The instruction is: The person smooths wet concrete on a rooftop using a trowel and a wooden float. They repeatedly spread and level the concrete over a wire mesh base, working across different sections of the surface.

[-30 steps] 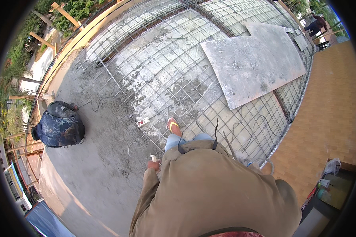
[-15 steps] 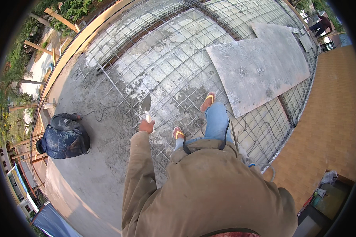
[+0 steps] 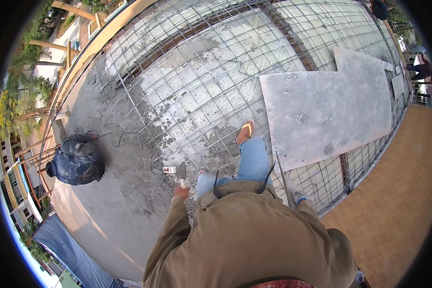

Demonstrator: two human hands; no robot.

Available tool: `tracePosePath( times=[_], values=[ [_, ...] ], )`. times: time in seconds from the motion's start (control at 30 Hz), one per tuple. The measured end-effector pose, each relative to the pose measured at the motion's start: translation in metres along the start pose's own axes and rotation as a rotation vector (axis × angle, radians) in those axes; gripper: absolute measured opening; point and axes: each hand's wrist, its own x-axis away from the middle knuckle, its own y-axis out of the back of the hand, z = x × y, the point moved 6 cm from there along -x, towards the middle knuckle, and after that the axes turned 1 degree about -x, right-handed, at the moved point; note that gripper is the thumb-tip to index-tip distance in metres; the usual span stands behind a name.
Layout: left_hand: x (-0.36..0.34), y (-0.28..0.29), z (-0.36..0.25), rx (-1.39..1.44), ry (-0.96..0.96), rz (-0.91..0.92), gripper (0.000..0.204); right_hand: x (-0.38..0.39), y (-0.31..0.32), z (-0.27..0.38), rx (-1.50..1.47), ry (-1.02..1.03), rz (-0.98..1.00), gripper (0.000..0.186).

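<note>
Trowel (image 3: pixel 181 171): one, held by its handle in our left hand (image 3: pixel 181 191), fingers wrapped shut round the grip. Blade sticks out ahead of the hand, away from our body, long axis roughly in line with the forearm, tip over the edge where wet concrete (image 3: pixel 105 192) meets the rebar mesh (image 3: pixel 201 96). Left hand is clearly the nearer one, since it already has the tool.

Right hand (image 3: pixel 300 197): gloved, on the far side of our body from the trowel, next to a thin dark rod (image 3: pixel 282 175) that stands up there. We cannot tell whether it grips the rod or how far it is closed.

Just left of the blade: one small white box (image 3: pixel 169 169) with a cable, lying on the mesh.
Right of the trowel: our two legs, forward foot in one orange sandal (image 3: pixel 245 132) on the mesh.
Beyond that foot: one large grey board (image 3: pixel 326 110) laid flat on the mesh.
Well left of the trowel: one other person (image 3: pixel 77 161), crouched on the concrete.
</note>
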Motion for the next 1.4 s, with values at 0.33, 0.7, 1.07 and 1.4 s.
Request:
tracePosePath(
  times=[0.33,0.7,1.07,1.4],
  values=[
    [-0.035,0.091,-0.151,0.320,-0.201,-0.323,0.049,-0.131,0.340,0.007,-0.008,0.120,-0.519,0.039],
    [-0.078,0.197,-0.380,0.333,-0.359,-0.217,0.060,-0.219,0.559,0.236,-0.266,0.042,-0.487,0.062],
    [-0.250,0.263,-0.534,0.552,-0.526,-0.344,0.050,-0.340,0.672,0.535,-0.712,0.103,-0.325,0.061],
    [-0.323,0.318,-0.637,0.438,-0.696,-0.455,0.043,-0.493,0.575,0.689,-0.965,0.205,-0.264,0.063]
  ],
)
